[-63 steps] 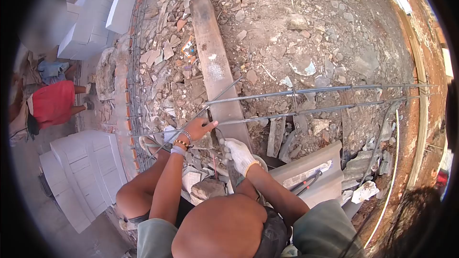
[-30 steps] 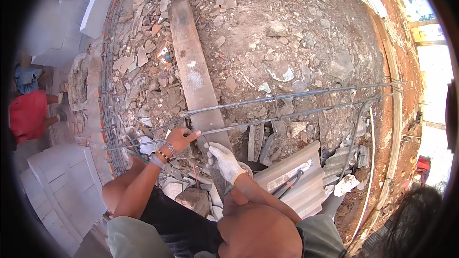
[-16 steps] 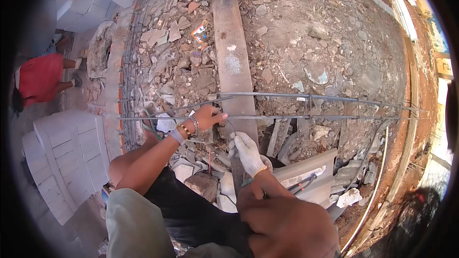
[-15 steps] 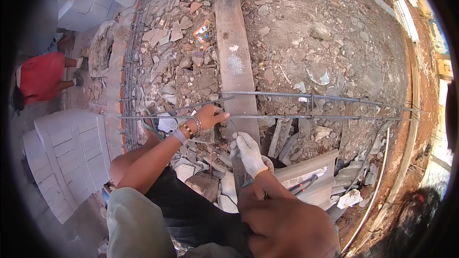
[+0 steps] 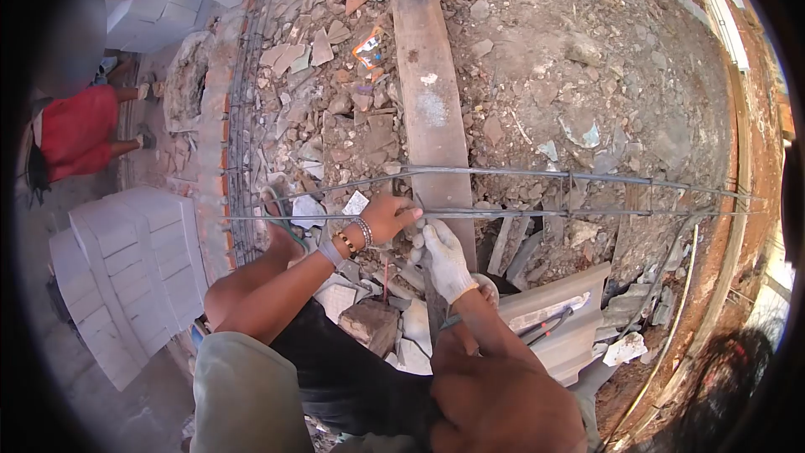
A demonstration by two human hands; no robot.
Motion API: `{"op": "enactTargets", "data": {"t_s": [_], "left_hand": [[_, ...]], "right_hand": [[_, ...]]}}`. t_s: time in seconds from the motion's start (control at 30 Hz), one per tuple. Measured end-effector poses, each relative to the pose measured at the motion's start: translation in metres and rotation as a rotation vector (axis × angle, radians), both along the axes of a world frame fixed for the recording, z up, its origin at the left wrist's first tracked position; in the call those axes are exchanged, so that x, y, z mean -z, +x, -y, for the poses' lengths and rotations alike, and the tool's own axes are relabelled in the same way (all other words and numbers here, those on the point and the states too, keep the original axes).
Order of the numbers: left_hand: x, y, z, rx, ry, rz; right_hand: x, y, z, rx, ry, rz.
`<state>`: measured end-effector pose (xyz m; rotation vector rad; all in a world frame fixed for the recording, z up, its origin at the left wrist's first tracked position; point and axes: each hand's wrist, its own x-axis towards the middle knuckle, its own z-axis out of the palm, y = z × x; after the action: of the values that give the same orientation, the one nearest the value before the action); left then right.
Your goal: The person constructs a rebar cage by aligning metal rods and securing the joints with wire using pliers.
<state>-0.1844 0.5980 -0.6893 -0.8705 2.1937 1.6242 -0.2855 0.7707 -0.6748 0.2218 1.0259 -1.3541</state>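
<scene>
The near rebar point(image 5: 537, 213) is running level across the rubble, parallel to a far rebar point(image 5: 537, 173) just beyond it, and both hands are meeting on it where it is crossing the wooden plank point(image 5: 428, 92). The left hand point(image 5: 391, 218), bare and wearing bracelets at the wrist, is curling closed around the bar, pinching at the joint; the right hand point(image 5: 444, 256), in a white glove, is closing up against the same spot from below, fingers bent as if gripping something thin, though whether it is a tie wire or a small tool is too small to tell. To do this well, the bare hand should be keeping the bar steady and pressed against its crossing piece while the gloved hand is working, so the joint is not slipping sideways; a snug, even pull is likely better than a jerk, since the bar is long and springy and resting only on loose debris. The person is crouching on broken brick and tile point(image 5: 369, 319), so footing is calling for care. A stack of white blocks point(image 5: 134, 268) is sitting to the left, and another person in red point(image 5: 71, 130) is standing well apart beyond it.
</scene>
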Motion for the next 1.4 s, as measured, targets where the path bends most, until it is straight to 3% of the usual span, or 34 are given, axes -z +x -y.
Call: {"op": "enactTargets", "data": {"t_s": [0.13,0.33,0.43,0.53,0.73,0.9,1.1,1.4], "left_hand": [[0.009,0.001,-0.006,-0.142,0.181,0.013],[-0.003,0.002,-0.015,-0.193,-0.001,0.059],[-0.01,0.0,-0.017,-0.173,-0.208,0.014],[-0.014,-0.002,-0.015,-0.24,-0.051,0.027],[-0.019,-0.001,-0.017,-0.231,-0.128,-0.013],[-0.011,0.002,-0.017,-0.258,-0.023,-0.028],[-0.025,0.002,-0.019,-0.278,-0.075,-0.021],[-0.018,0.001,-0.016,-0.291,-0.006,-0.052]], "right_hand": [[0.0,-0.002,0.001,0.011,-0.015,0.054],[0.006,-0.002,0.001,-0.068,0.028,-0.015],[0.004,0.001,0.002,-0.097,0.064,-0.083],[0.001,0.009,0.006,-0.043,0.069,-0.056],[-0.005,0.016,0.009,0.038,0.056,-0.041],[-0.002,0.019,0.011,0.088,0.018,0.002],[-0.007,0.006,0.008,-0.038,0.034,-0.002],[0.009,0.018,0.009,0.034,0.063,-0.098]]}}
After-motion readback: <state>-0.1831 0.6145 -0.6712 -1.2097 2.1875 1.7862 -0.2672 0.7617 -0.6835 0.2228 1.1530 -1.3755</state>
